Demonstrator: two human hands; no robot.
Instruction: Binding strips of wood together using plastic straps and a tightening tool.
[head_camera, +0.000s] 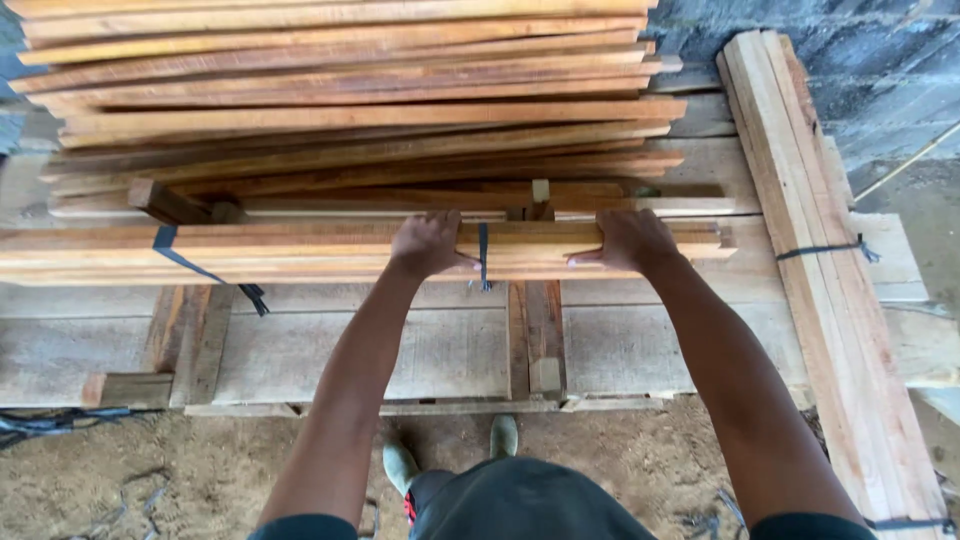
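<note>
Both hands are gripping a strapped bundle of rough-sawn wooden slats (300, 250): the left hand (428, 243) and right hand (630, 240) are curling closed over its top edge, a dark plastic strap (483, 255) running between them. Beyond the knuckles, loose reddish planks (350, 110) are lying stacked.

No packages, labels, signs or screens — only strapped timber; bare boards

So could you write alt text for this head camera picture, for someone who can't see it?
Seen from above, a person's left hand and right hand grip a strapped bundle of wooden slats lying on a plank platform. A taller stack of boards sits behind it, and another bundle lies at the right.
</note>
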